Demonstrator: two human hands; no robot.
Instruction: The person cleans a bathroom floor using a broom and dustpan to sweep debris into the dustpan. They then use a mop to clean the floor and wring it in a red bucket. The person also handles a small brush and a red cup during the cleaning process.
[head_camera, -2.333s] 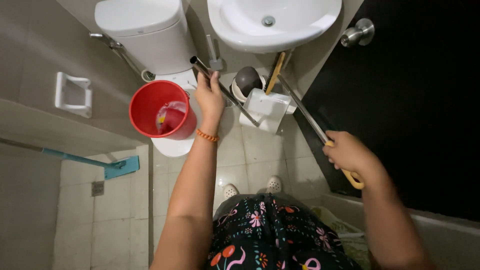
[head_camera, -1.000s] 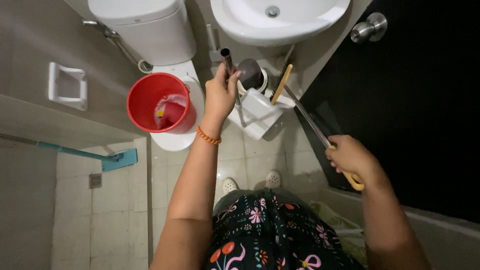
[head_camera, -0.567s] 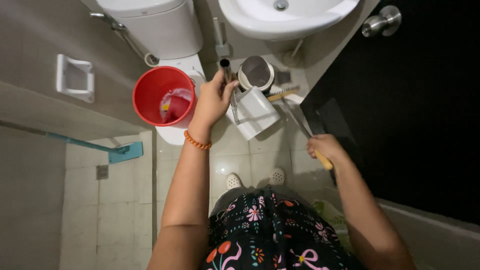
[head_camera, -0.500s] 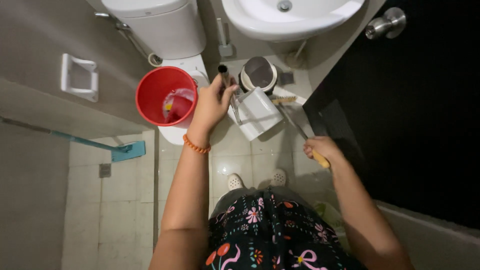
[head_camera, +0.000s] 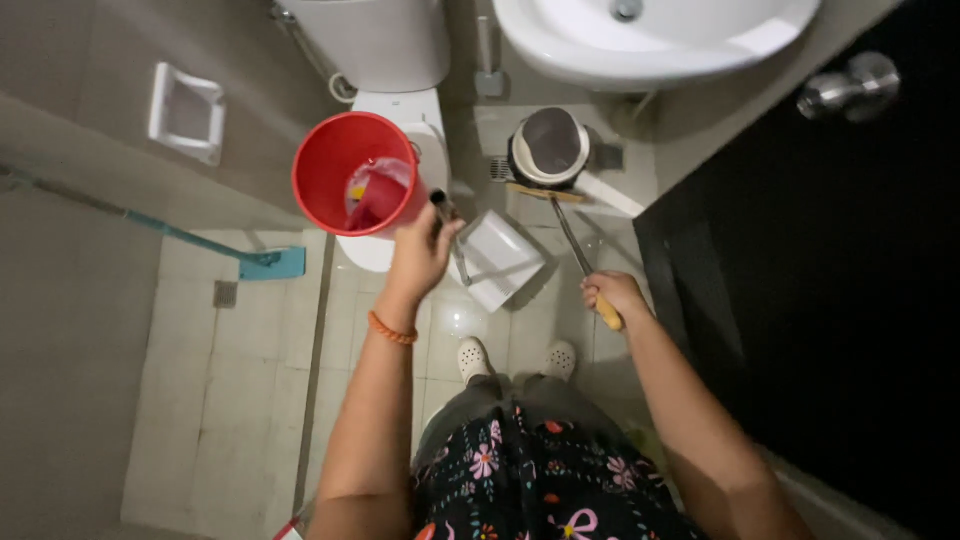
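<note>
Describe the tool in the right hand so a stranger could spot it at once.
Start at the white sink and drop to the round bin below it. Resting across that bin's rim is a long-handled brush, gripped by the right hand; its yellow handle end sets it apart.

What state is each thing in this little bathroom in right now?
Left hand: closed around a dark handle.
Right hand: closed on a yellow-handled metal tool.
Round red plastic bucket: open, pink scoop inside.
Toilet lid: down.
Small round bin: lid shut.
White square dustpan: lying on the floor.
</note>
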